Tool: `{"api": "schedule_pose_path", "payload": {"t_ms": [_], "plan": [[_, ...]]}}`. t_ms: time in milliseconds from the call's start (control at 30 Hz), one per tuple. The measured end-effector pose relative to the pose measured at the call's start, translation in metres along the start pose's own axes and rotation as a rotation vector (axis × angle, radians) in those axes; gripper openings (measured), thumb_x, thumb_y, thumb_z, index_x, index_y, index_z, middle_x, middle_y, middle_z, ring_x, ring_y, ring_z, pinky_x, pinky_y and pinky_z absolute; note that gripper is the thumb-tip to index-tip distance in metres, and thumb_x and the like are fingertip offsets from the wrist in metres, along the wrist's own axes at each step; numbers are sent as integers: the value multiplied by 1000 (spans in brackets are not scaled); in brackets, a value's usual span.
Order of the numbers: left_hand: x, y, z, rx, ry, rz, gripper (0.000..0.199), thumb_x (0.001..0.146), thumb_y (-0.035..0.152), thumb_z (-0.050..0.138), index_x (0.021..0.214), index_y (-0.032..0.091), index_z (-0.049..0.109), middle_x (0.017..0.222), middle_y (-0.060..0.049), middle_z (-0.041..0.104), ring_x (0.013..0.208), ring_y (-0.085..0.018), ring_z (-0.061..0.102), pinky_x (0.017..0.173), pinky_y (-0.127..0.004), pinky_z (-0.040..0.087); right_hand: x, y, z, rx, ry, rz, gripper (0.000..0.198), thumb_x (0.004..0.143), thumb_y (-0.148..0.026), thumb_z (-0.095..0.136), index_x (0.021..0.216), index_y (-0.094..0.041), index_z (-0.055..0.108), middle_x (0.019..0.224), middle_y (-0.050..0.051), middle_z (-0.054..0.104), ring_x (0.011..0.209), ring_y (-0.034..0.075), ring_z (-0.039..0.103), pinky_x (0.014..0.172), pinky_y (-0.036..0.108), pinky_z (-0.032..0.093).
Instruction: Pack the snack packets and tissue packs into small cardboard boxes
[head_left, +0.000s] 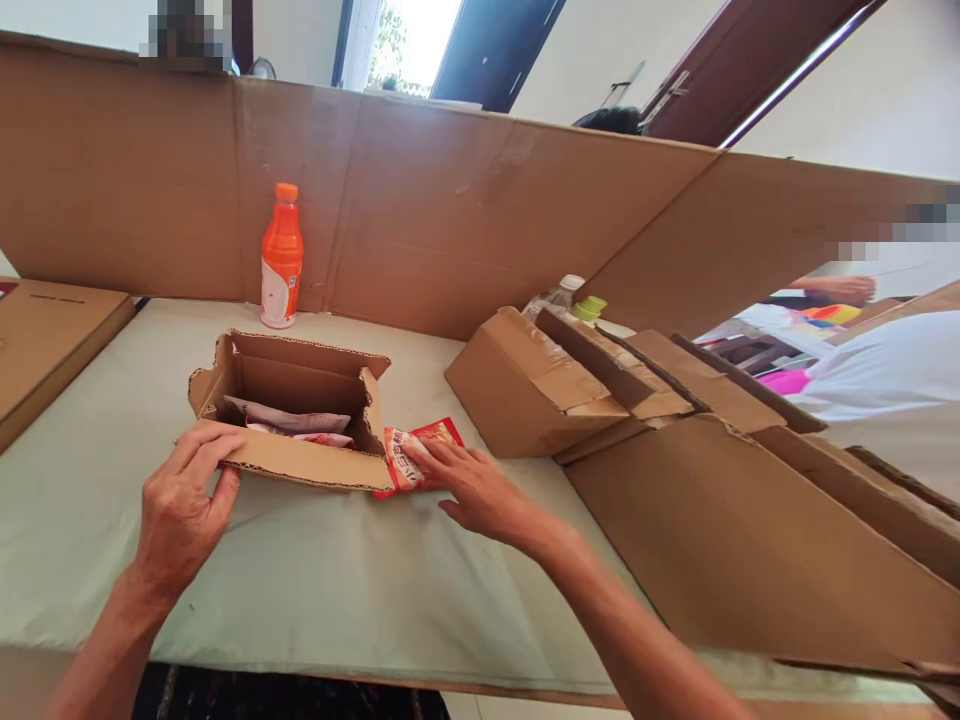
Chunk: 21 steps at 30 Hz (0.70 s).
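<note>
Closest to me, two bare forearms reach out over the pale green tabletop (315,590). On the left, the left hand (180,510) has its grip closed on the near flap of a small open cardboard box (292,410), thumb under the edge and fingers (206,440) curled over the top of it. Inside the box lie a couple of flat packets (289,420), pale and crumpled. The right hand (472,485) rests flat beside the box's right corner, fingers spread and pressing down on a red snack packet (409,455) that lies on the tabletop, touching the box wall; the grip is not clamped around it, only laid on top.

Behind the box, well apart, an orange drink bottle (282,257) stands upright against a tall cardboard screen (450,210). To the right, folded cardboard boxes (570,385) lean in a row, with a clear bottle (555,295) and a green cap just showing behind them. A large flat cardboard sheet (735,550) lies near the right forearm. Another flattened box (52,340) sits at the far left. Someone in white is partly visible at the right edge.
</note>
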<state>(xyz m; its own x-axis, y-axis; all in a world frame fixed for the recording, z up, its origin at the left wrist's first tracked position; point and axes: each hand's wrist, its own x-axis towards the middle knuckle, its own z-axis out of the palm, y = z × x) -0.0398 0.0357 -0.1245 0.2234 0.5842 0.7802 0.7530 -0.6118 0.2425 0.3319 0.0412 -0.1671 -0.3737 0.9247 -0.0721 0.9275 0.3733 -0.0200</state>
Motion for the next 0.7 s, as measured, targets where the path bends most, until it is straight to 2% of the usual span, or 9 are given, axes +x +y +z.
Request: {"api": "schedule_pose_path", "payload": {"t_ms": [67, 200, 300, 400, 500, 567, 633, 700], "plan": [[2, 3, -1, 10, 6, -10, 26, 93, 5, 55, 110, 22, 65, 110, -5, 72, 101, -18, 71, 91, -31, 57, 7, -3, 13, -40, 51, 20, 86, 75, -2, 51, 158, -21, 41, 153, 17, 53, 138, 33, 52, 108, 50, 47], [3, 9, -3, 41, 6, -7, 24, 94, 6, 55, 109, 22, 65, 108, -4, 73, 98, -18, 71, 90, -30, 57, 21, -9, 23, -7, 176, 57, 74, 80, -2, 46, 153, -13, 49, 136, 21, 65, 121, 34, 63, 103, 48, 49], [3, 12, -5, 46, -5, 5, 24, 94, 7, 54, 109, 22, 65, 108, -4, 72, 97, -17, 72, 89, -30, 57, 15, 0, 23, 145, 291, 80, 68, 80, -8, 49, 147, -17, 57, 128, 17, 71, 114, 32, 67, 97, 45, 53], [1, 12, -6, 37, -7, -1, 24, 93, 6, 54, 109, 21, 65, 108, -4, 72, 97, -17, 71, 89, -29, 57, -4, 14, 16, 439, 395, 190, 56, 81, -17, 53, 136, -20, 65, 108, 9, 79, 93, 27, 73, 81, 37, 58], [-2, 12, -3, 21, -3, -21, 25, 92, 5, 54, 109, 20, 64, 109, -5, 72, 100, -18, 71, 90, -28, 56, -23, 22, -4, 853, 546, 265, 36, 80, -31, 67, 114, -20, 72, 91, 3, 79, 75, 23, 73, 67, 33, 59], [-3, 11, -1, 7, 6, -30, 26, 91, 4, 54, 109, 20, 64, 109, -5, 71, 100, -17, 70, 90, -28, 57, -29, 20, -26, 1086, 688, 278, 29, 75, -38, 78, 97, -21, 73, 86, 2, 79, 69, 22, 72, 64, 34, 60], [-5, 11, 1, -10, 13, -39, 26, 91, 5, 53, 109, 21, 64, 109, -5, 71, 99, -17, 70, 88, -28, 57, -28, 10, -53, 1215, 810, 235, 26, 72, -39, 83, 90, -24, 73, 85, 2, 78, 71, 23, 73, 67, 38, 62], [-6, 12, 1, -24, 16, -47, 27, 92, 5, 52, 109, 22, 64, 109, -5, 71, 98, -18, 71, 86, -29, 58, -18, -7, -82, 1256, 854, 139, 22, 73, -40, 84, 88, -27, 73, 87, 2, 78, 76, 25, 73, 73, 41, 63]]}}
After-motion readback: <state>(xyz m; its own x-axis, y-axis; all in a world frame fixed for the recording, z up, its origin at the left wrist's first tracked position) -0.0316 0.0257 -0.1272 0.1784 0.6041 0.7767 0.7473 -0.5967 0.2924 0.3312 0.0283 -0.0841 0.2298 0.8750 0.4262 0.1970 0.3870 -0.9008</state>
